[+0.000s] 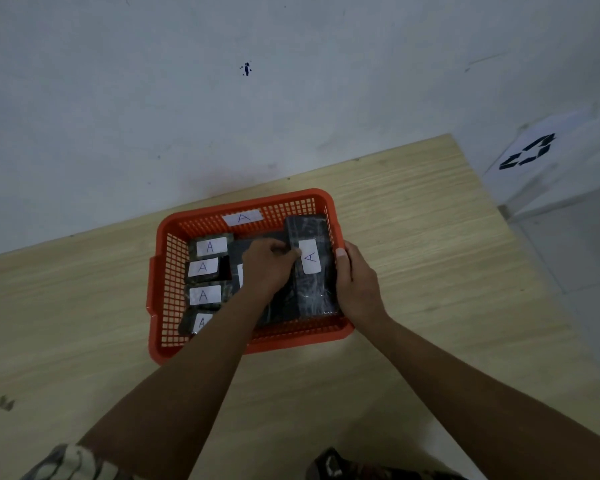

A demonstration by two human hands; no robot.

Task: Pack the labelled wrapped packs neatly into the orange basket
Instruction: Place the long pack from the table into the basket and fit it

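Note:
An orange mesh basket [160, 271] with an "A" label on its far wall sits on the wooden table. Several small dark wrapped packs [205, 268] with white "A" labels lie in a column along its left side. A long dark pack [310, 296] with an "A" label lies along the right side. My left hand [265, 268] rests inside the basket with its fingertips on that pack's left edge. My right hand [357, 282] grips the pack's right edge at the basket wall. A flat dark pack [278, 313] lies mostly hidden under my left hand.
The light wooden table [430, 254] stands against a pale wall. A white bag with a recycling symbol [530, 154] stands on the floor past the table's right end. Camouflage-patterned fabric [66, 462] shows at the bottom edge.

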